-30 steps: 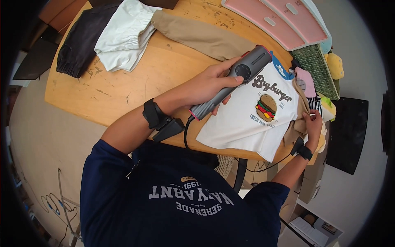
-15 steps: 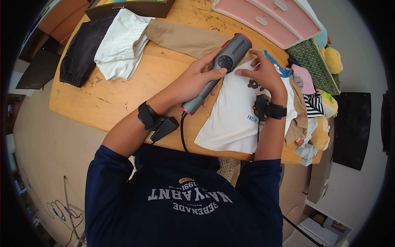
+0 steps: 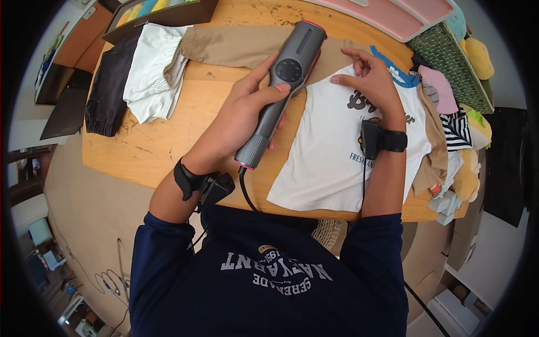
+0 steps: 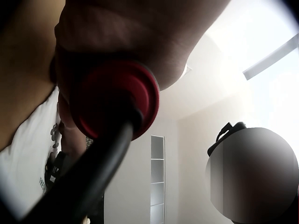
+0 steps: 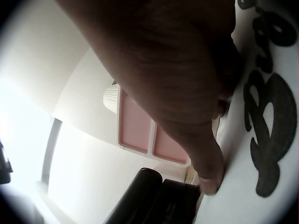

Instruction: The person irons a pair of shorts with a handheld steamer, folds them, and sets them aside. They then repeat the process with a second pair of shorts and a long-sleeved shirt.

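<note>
My left hand (image 3: pixel 240 115) grips a corded grey handheld garment steamer (image 3: pixel 283 84) with red trim, thumb lying below its round button panel. In the left wrist view the red end cap (image 4: pixel 145 88) and black cord (image 4: pixel 100 163) show close up. A white T-shirt (image 3: pixel 320 157) with a blue collar lies on the table to the right of the steamer. Over its upper print is my right hand (image 3: pixel 371 84), thumb and index finger spread apart. In the right wrist view, the thumb (image 5: pixel 208 168) touches the shirt beside the dark lettering (image 5: pixel 275 126).
Black trousers (image 3: pixel 109 90), white trousers (image 3: pixel 149 78) and a tan garment (image 3: pixel 230 48) lie across the wooden table (image 3: pixel 185 126). Along the right stand a green woven basket (image 3: pixel 452 62), plush toys and more clothes. Pink drawers (image 3: pixel 393 14) stand behind.
My right hand has come from the shirt's right side to its upper left. The left hand has drawn the steamer leftward off the shirt and turned it more upright.
</note>
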{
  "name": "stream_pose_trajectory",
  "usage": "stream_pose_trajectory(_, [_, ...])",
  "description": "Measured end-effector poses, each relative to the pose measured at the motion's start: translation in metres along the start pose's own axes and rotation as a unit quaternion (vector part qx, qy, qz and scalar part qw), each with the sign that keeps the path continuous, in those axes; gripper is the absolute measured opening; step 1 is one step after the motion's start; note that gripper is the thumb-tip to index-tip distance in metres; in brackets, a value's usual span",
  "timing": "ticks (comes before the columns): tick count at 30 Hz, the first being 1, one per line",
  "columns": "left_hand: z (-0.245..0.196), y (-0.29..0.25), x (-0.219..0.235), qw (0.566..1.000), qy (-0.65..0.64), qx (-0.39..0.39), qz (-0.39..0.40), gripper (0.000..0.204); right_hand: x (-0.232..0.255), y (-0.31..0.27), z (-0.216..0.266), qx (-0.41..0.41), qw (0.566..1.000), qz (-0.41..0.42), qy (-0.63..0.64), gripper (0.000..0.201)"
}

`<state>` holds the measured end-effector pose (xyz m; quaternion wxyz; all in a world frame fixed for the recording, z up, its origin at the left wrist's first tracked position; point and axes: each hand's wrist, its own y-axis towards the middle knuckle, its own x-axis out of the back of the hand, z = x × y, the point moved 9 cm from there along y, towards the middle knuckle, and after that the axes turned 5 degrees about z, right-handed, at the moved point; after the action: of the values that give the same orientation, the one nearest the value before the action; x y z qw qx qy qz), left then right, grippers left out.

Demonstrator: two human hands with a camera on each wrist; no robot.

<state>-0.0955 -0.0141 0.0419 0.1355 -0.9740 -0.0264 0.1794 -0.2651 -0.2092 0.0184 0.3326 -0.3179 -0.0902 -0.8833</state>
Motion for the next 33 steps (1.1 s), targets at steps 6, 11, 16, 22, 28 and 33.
stream_pose_trajectory(6, [-0.007,-0.002,0.024,0.998,0.016,-0.03,-0.06,0.065,0.003,-0.002,0.001,0.006,1.0,-0.011,-0.011,0.07])
stream_pose_trajectory(11, [-0.014,-0.009,0.043,0.99,0.001,-0.076,-0.122,0.063,0.002,0.001,-0.004,0.017,0.999,-0.02,-0.026,0.071])
stream_pose_trajectory(16, [-0.015,-0.02,0.065,0.985,0.01,-0.086,-0.149,0.053,0.002,0.002,-0.004,0.019,0.999,-0.022,-0.03,0.071])
stream_pose_trajectory(22, [-0.026,-0.033,0.08,0.973,0.041,-0.11,-0.2,0.049,0.001,-0.001,-0.002,0.011,0.999,-0.02,-0.027,0.068])
stream_pose_trajectory(28, [-0.03,-0.036,0.089,0.967,0.055,-0.117,-0.218,0.051,0.005,0.001,-0.006,0.044,0.999,-0.011,0.021,0.062])
stream_pose_trajectory(33, [-0.038,-0.022,0.064,0.972,0.084,-0.132,-0.174,0.051,0.014,0.002,-0.024,0.002,0.978,-0.04,0.205,0.031])
